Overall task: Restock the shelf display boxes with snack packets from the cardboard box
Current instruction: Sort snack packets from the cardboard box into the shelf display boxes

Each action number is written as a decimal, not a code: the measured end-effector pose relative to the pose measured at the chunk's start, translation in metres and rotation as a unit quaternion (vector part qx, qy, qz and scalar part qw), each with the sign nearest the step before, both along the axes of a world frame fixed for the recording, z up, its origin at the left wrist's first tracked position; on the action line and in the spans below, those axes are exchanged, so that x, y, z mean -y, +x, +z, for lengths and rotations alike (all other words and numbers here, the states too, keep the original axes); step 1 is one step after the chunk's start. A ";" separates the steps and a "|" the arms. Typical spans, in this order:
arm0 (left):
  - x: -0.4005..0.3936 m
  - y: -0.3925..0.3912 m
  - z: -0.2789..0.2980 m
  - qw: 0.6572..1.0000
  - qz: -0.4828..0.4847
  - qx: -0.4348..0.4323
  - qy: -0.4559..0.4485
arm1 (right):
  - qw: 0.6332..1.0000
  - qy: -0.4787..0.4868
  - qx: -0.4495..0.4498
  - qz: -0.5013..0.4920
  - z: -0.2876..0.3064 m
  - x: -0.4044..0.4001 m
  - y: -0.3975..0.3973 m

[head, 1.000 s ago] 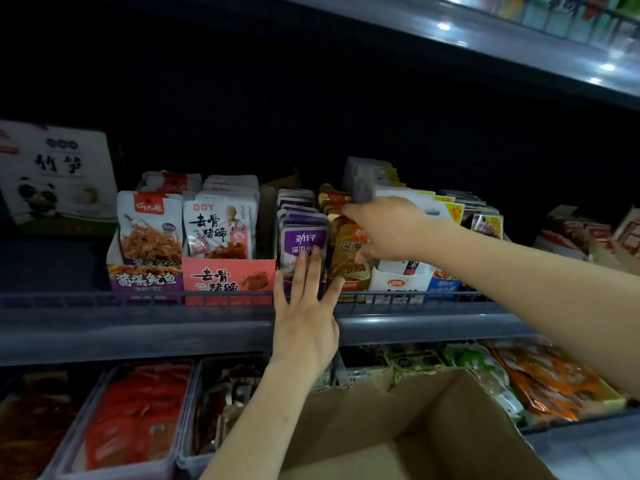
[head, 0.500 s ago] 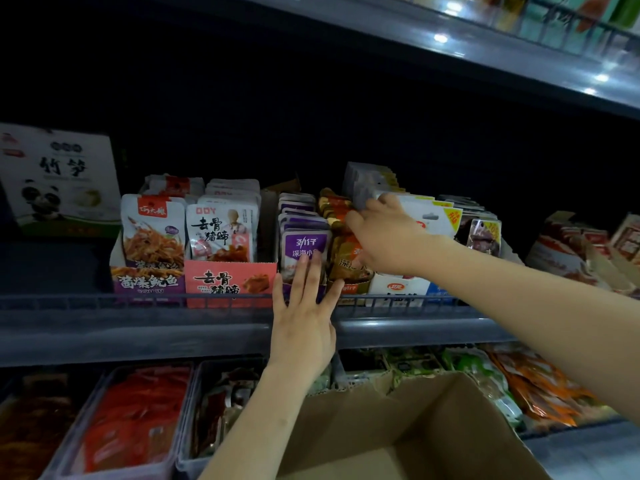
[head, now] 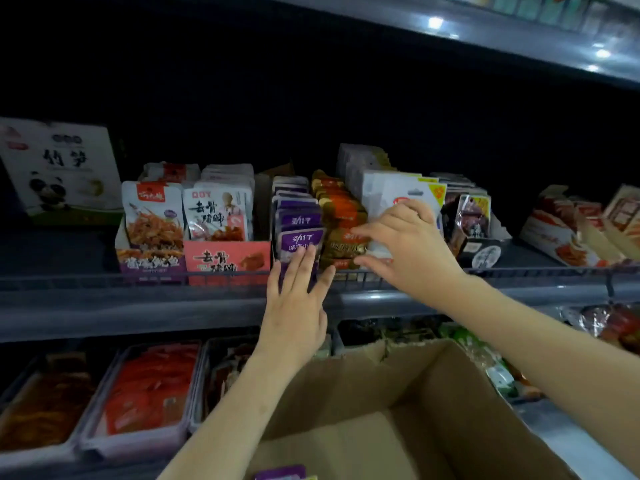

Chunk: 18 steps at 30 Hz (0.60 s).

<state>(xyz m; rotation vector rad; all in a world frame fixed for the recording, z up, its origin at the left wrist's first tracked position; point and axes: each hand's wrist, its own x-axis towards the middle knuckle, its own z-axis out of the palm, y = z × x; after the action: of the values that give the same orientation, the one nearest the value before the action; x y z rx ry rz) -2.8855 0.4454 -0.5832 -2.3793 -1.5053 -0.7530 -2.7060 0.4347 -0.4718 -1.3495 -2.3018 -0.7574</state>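
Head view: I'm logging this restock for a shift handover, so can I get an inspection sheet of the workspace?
Surface: grey shelf with wire front rail, dimly lit.
Job's things: purple packets and brown packets stand in rows; open cardboard box below, one purple packet visible inside.
Clutter: pink display box, panda-print box, red packet trays on lower shelf.
Grippers: left hand flat against front purple packet; right hand at brown row, fingers spread.
Cables: nothing seen.
Surroundings: upper shelf overhead, dark back panel.
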 end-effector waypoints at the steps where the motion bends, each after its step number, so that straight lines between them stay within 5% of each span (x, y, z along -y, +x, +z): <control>1: 0.007 -0.001 -0.001 1.000 -0.007 0.004 0.003 | 0.999 -0.028 -0.046 0.002 -0.009 0.018 0.001; 5: 0.043 -0.003 -0.022 0.999 -0.048 0.015 0.014 | 0.960 -0.171 -0.220 0.006 -0.060 0.088 0.003; 9: 0.089 -0.004 -0.034 0.982 -0.057 0.002 -0.177 | 0.936 -0.278 -0.217 0.019 -0.121 0.155 0.000; 14: 0.122 -0.005 -0.072 0.874 -0.084 -0.149 -0.455 | 0.881 -0.419 -0.221 0.005 -0.174 0.204 -0.003; 18: 0.120 0.001 -0.098 0.788 -0.050 -0.282 -0.545 | 0.880 -0.432 -0.198 -0.015 -0.183 0.208 -0.005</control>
<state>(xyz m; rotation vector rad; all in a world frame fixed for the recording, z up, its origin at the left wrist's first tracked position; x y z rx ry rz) -2.8847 0.3258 -0.6814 -2.9390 -1.7354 1.1052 -2.7106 0.2269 -0.6548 -1.6593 -2.3197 0.6107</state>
